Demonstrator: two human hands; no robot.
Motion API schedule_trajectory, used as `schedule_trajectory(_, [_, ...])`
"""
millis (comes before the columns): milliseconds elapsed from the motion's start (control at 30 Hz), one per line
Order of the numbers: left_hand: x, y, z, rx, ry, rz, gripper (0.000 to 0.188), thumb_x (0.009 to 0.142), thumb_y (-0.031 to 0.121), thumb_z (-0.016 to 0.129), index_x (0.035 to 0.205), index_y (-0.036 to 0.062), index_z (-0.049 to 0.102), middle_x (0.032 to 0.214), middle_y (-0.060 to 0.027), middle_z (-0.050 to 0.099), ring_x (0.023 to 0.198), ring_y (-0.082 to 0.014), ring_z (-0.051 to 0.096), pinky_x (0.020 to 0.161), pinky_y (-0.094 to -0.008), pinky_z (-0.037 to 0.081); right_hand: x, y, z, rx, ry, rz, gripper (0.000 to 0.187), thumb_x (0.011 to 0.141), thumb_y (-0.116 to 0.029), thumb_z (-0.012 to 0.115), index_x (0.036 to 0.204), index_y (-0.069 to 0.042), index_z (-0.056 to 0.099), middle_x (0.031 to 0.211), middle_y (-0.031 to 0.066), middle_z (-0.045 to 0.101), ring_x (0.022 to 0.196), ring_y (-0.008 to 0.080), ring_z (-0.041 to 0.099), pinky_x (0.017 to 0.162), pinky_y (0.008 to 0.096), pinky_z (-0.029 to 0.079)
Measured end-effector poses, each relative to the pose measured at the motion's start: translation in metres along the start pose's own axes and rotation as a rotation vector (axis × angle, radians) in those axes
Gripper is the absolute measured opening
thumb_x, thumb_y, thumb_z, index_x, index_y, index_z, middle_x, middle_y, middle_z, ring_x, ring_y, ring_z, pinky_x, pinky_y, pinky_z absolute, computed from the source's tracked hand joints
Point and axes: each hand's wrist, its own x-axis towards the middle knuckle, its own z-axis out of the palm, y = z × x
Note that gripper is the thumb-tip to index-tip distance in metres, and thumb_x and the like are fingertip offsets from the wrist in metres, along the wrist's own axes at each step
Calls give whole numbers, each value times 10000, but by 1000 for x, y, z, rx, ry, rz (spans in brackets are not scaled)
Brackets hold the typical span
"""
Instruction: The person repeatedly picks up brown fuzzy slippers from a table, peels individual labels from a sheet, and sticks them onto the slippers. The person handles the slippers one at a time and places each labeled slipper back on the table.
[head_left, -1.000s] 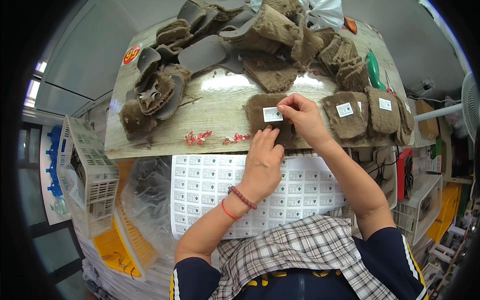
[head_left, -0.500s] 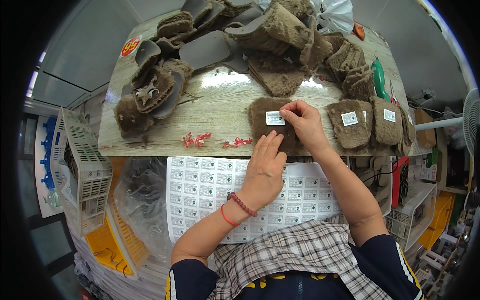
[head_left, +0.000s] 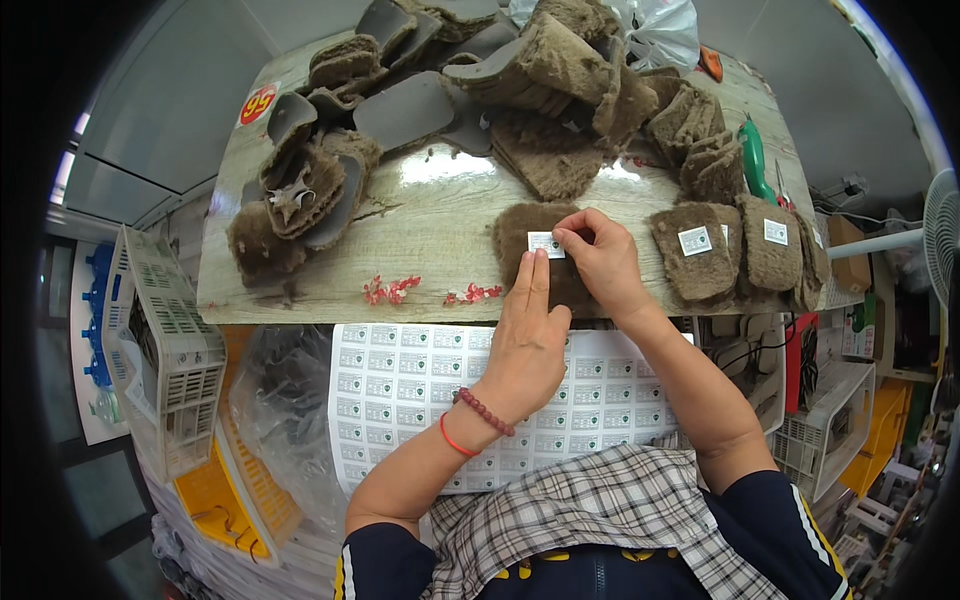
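Note:
A small white printed sticker (head_left: 541,241) lies on a brown fluffy pad (head_left: 512,226) near the table's front edge. My right hand (head_left: 608,266) pinches the sticker's right edge between thumb and forefinger. My left hand (head_left: 527,345) is open, two fingers stretched out with their tips at the sticker's lower edge; its palm is over a large sheet of stickers (head_left: 385,410), which hangs below the table edge and reaches my lap. To the right, two pads carry a similar label: one labelled pad (head_left: 690,270) and another labelled pad (head_left: 768,262).
Heaped brown pads with grey backing (head_left: 405,110) cover the back of the table (head_left: 330,270). More pads are stacked at the left. Green-handled snips (head_left: 755,160) lie at the right edge. A clear plastic bag (head_left: 290,400) and white crate (head_left: 165,350) stand left of the sheet.
My left fingers have moved up from the pad's lower part to the sticker's lower edge. My right hand keeps its pinch there, shifted slightly down. The whole view has also shifted slightly.

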Motion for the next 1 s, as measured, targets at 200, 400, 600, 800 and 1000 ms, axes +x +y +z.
schedule_trajectory(200, [0, 0, 3, 61, -15, -12, 49, 778, -53, 543, 807, -51, 582, 1494, -365, 258, 1405, -470, 272, 1129, -523, 271, -4, -2, 4, -150, 70, -84, 129, 850, -168, 673, 879, -42, 673, 790, 93, 681, 697, 234, 644, 648, 352, 502])
schedule_trajectory(400, [1, -1, 2, 67, -36, -15, 50, 775, -41, 545, 802, -51, 586, 1484, -366, 277, 1403, -468, 271, 1130, -532, 254, -7, -3, 6, -329, 90, -184, 207, 823, -159, 692, 1008, -72, 658, 803, 71, 671, 733, 252, 659, 657, 382, 509])
schedule_trajectory(600, [-1, -2, 4, 81, -34, -19, 52, 786, -22, 547, 798, -50, 589, 1478, -363, 288, 1407, -465, 263, 1135, -530, 240, -9, -9, 7, -435, 78, -170, 659, 806, -177, 726, 1403, -155, 450, 757, 18, 650, 680, 202, 643, 644, 353, 513])
schedule_trajectory(800, [-1, -3, 4, 92, -54, -23, 66, 810, -5, 549, 813, -44, 602, 1485, -355, 282, 1412, -459, 255, 1136, -525, 239, -12, -10, 8, -432, 155, -165, 704, 796, -202, 742, 1429, -154, 438, 961, 56, 607, 752, 189, 629, 686, 331, 511])
schedule_trajectory(1000, [-3, -5, 8, 102, -21, -26, 49, 800, 18, 594, 812, -22, 619, 1502, -330, 274, 1407, -439, 261, 1120, -520, 258, -5, 20, 7, -281, 212, -144, 557, 807, -256, 722, 1307, -100, 535, 1114, 99, 536, 943, 260, 617, 784, 399, 505])
